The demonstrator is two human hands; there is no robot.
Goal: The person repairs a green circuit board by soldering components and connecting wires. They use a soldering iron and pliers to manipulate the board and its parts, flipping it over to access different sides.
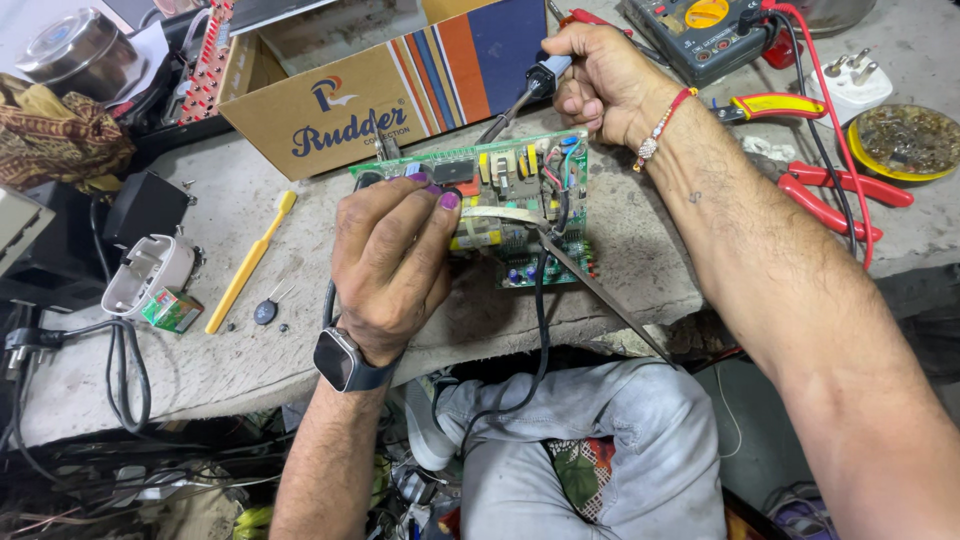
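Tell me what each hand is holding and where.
Right hand has a fist grip on the soldering iron at its handle. Left hand pinches the green circuit board at its near-left edge.

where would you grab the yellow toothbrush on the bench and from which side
Take the yellow toothbrush around the middle of its long, thin handle, coming down from above with fingers across its width. It lies flat and slanted on the concrete bench, its ends pointing up-right and down-left, with free space along both long sides, apart from the left hand.

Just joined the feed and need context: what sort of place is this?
Probably a small electronics repair bench: a green circuit board under a soldering iron in the right hand, and a multimeter by red-handled pliers.
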